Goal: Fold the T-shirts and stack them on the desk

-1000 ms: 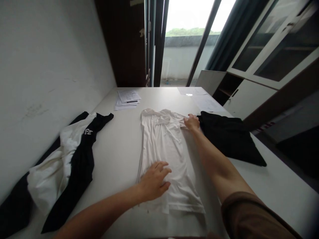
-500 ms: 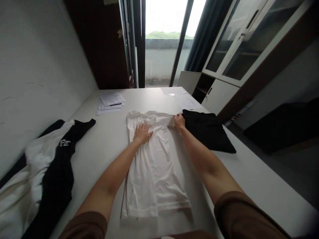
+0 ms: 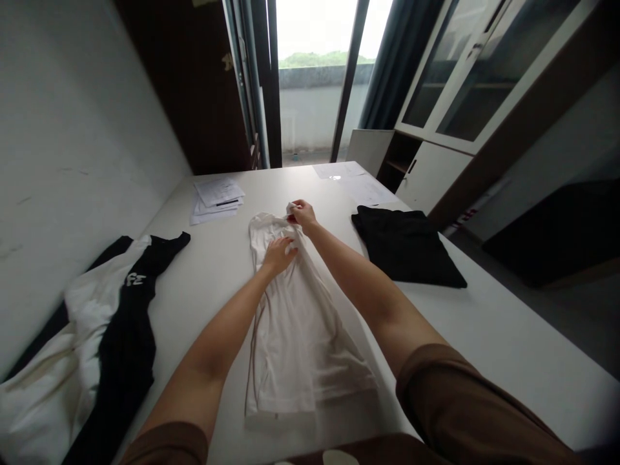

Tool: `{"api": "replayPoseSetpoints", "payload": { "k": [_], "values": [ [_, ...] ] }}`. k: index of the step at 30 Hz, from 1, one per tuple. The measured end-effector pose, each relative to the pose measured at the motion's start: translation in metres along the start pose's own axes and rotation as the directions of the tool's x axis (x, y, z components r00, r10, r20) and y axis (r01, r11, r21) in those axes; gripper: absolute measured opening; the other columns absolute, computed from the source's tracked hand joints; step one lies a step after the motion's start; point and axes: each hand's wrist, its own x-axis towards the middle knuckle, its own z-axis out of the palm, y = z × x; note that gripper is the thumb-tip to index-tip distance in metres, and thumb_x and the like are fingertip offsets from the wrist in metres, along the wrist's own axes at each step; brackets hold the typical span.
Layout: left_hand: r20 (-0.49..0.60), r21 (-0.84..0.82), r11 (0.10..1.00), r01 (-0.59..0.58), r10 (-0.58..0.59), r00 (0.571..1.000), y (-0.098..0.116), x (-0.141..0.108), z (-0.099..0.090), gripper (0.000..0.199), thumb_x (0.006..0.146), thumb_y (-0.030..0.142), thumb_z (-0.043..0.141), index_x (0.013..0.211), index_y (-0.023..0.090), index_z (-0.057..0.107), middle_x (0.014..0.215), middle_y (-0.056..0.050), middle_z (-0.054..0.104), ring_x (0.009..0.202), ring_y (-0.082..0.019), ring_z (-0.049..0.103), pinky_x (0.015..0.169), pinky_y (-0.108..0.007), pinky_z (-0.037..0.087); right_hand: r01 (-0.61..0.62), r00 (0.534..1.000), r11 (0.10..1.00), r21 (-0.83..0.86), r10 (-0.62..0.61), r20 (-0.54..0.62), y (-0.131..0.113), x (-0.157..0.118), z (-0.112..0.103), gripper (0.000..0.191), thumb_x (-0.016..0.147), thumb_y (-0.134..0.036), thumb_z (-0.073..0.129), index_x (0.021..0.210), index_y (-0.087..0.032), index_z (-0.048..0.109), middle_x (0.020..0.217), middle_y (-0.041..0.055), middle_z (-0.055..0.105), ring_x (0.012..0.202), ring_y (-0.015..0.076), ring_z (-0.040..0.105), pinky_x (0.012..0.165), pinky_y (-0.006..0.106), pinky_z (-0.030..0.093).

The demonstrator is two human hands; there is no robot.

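Note:
A white T-shirt lies lengthwise on the table before me, partly folded and wrinkled near its far end. My left hand rests on its upper part with the fingers stretched out. Just beyond it, my right hand pinches the shirt's far right edge and holds it lifted over the rest of the cloth. The right side of the shirt slopes up toward that grip. To the right, apart from both hands, is a folded black garment.
The white table carries a stack of papers at the far left and flat sheets at the far right. Black and white clothing lies along the left wall. A cabinet stands beyond the right edge.
My right hand has moved left from beside the black garment, bringing the T-shirt's right edge up and over toward the middle. My left hand stays on the shirt in nearly the same place.

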Motion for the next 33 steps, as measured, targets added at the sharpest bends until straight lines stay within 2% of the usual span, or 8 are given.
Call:
{"api": "replayPoseSetpoints", "payload": {
  "k": [4,7,10,14,17,20,26,33],
  "values": [
    [-0.148,-0.061,0.997,0.040,-0.049,0.988,0.013,-0.025,-0.010,0.025,0.096,0.022,0.051,0.116,0.015,0.064,0.122,-0.014,0.064,0.120,-0.026,0.056,0.109,-0.042,0.041,-0.102,0.970,0.991,0.084,0.080,0.230,0.006,-0.011,0.015,0.027,0.087,-0.031,0.073,0.110,-0.024,0.061,0.096,0.0020,0.067,0.079,0.0145,0.070,0.076,0.034,0.062],
    [-0.142,-0.052,0.998,0.022,-0.029,0.989,0.039,-0.056,-0.012,0.028,0.091,0.018,0.054,0.118,0.016,0.064,0.115,-0.012,0.063,0.113,-0.026,0.057,0.104,-0.042,0.044,-0.062,0.995,0.997,-0.044,0.066,0.081,0.021,-0.010,-0.003,0.015,0.091,-0.027,0.063,0.105,-0.022,0.064,0.102,0.0032,0.070,0.082,0.0127,0.070,0.077,0.031,0.061],
    [0.017,-0.015,0.983,-0.184,0.184,0.983,0.074,-0.088,-0.017,0.043,0.083,0.011,0.057,0.124,0.021,0.063,0.120,-0.010,0.062,0.117,-0.026,0.055,0.106,-0.042,0.043,0.011,1.000,0.945,-0.328,-0.019,-0.021,0.041,-0.006,-0.030,0.017,0.090,-0.024,0.057,0.102,-0.021,0.069,0.100,0.0027,0.073,0.086,0.0148,0.070,0.083,0.033,0.059],
    [0.289,-0.116,0.774,-0.623,0.626,0.724,0.114,-0.123,-0.022,0.038,0.082,0.018,0.065,0.119,0.025,0.066,0.132,-0.006,0.061,0.129,-0.028,0.049,0.116,-0.046,0.034,0.187,0.982,0.674,-0.714,-0.124,0.140,0.067,-0.009,-0.051,0.026,0.090,-0.025,0.059,0.110,-0.024,0.075,0.113,0.0029,0.075,0.107,0.0207,0.069,0.099,0.034,0.052],
    [0.331,-0.160,0.663,-0.732,0.734,0.593,0.132,-0.141,-0.016,0.028,0.087,0.026,0.065,0.114,0.023,0.067,0.128,-0.006,0.063,0.122,-0.025,0.054,0.116,-0.043,0.033,0.349,0.937,0.449,-0.823,-0.152,0.314,0.081,-0.017,-0.051,0.040,0.093,-0.030,0.060,0.132,-0.024,0.068,0.143,0.0062,0.061,0.135,0.0244,0.054,0.114,0.037,0.041],
    [0.343,-0.125,0.653,-0.747,0.735,0.585,0.143,-0.150,-0.006,0.021,0.092,0.032,0.063,0.108,0.020,0.068,0.118,-0.008,0.066,0.113,-0.025,0.058,0.111,-0.041,0.037,0.398,0.917,0.293,-0.869,-0.162,0.365,0.088,-0.025,-0.046,0.051,0.099,-0.041,0.054,0.148,-0.024,0.055,0.159,0.0074,0.043,0.150,0.0278,0.035,0.123,0.045,0.029],
    [0.345,-0.235,0.595,-0.769,0.790,0.506,0.148,-0.157,-0.011,0.014,0.099,0.029,0.058,0.104,0.022,0.069,0.106,-0.004,0.071,0.106,-0.021,0.063,0.113,-0.040,0.036,0.389,0.918,0.234,-0.891,-0.175,0.355,0.090,-0.030,-0.044,0.051,0.104,-0.047,0.043,0.150,-0.027,0.052,0.160,0.0048,0.042,0.150,0.0254,0.033,0.124,0.043,0.027],
    [0.300,-0.563,0.639,-0.525,0.749,0.591,0.138,-0.159,-0.069,0.021,0.104,0.035,0.055,0.098,0.023,0.071,0.104,-0.003,0.074,0.100,-0.016,0.066,0.107,-0.031,0.041,0.374,0.927,0.234,-0.898,-0.138,0.349,0.089,-0.028,-0.044,0.053,0.103,-0.048,0.045,0.151,-0.027,0.051,0.161,0.0039,0.040,0.152,0.0265,0.031,0.124,0.043,0.026]
  ]
}}
